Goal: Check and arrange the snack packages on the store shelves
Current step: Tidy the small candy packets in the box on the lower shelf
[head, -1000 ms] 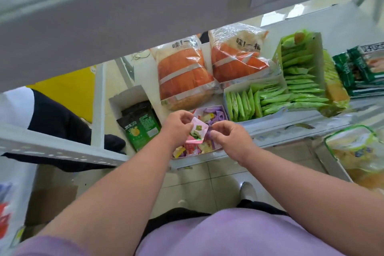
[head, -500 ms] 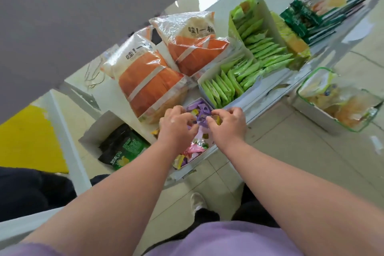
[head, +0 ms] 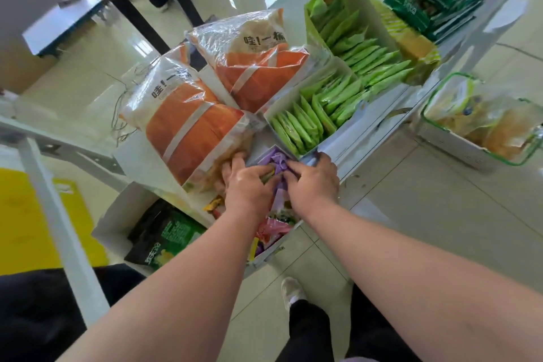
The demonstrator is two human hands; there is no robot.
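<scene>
A small open white box (head: 266, 258) at the shelf's front edge holds mixed snack sachets in purple, pink and yellow. Both my hands are inside its far end. My left hand (head: 246, 185) lies curled over the sachets beside the near orange bag (head: 191, 132), thumb reaching toward the purple sachets (head: 277, 161). My right hand (head: 313, 185) curls over the same purple bunch from the right, and its fingertips pinch them. Pink sachets (head: 273, 228) show below my wrists. The sachets under my palms are hidden.
A second orange bag (head: 258, 73) lies behind the first. Two white boxes of green sachets (head: 311, 117) (head: 358, 44) stand to the right, with yellow packs (head: 411, 41) and dark green packs (head: 426, 0) beyond. A dark green bag (head: 167, 238) sits in a box at left. A clear green-rimmed tub (head: 482, 123) is lower right.
The pink sachet I held between both hands a second ago is gone from them. Both hands have moved deeper into the box onto the purple sachets. The view has tilted.
</scene>
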